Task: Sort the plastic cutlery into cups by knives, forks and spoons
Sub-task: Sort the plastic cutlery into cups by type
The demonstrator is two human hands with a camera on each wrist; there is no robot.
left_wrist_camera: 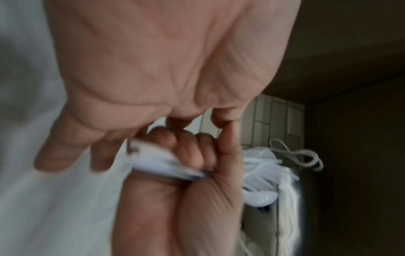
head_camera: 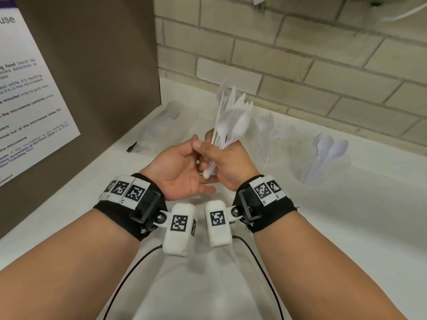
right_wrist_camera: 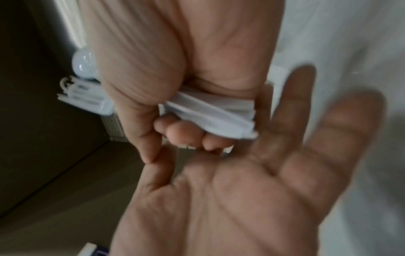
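My right hand (head_camera: 216, 158) grips a bundle of white plastic cutlery (head_camera: 231, 116) upright by the handles; spoon bowls, fork tines and knife blades fan out above the fist. The left hand (head_camera: 187, 168) lies open beside it, palm up, with its thumb by the right forefinger and its fingers under the handle ends (right_wrist_camera: 214, 117). In the left wrist view the right fist (left_wrist_camera: 197, 155) wraps the handles (left_wrist_camera: 157, 162). Three clear cups stand on the white counter (head_camera: 358, 227): a left cup (head_camera: 168, 125) with blurred contents, a middle cup (head_camera: 268, 137) with forks, and a right cup (head_camera: 323, 158) with spoons.
A brown panel with a printed notice (head_camera: 34, 88) stands close on the left. A brick wall (head_camera: 300, 54) runs behind the cups. A small black item (head_camera: 131, 146) lies near the panel. Black cables (head_camera: 129, 269) trail from the wrist mounts over the counter's front.
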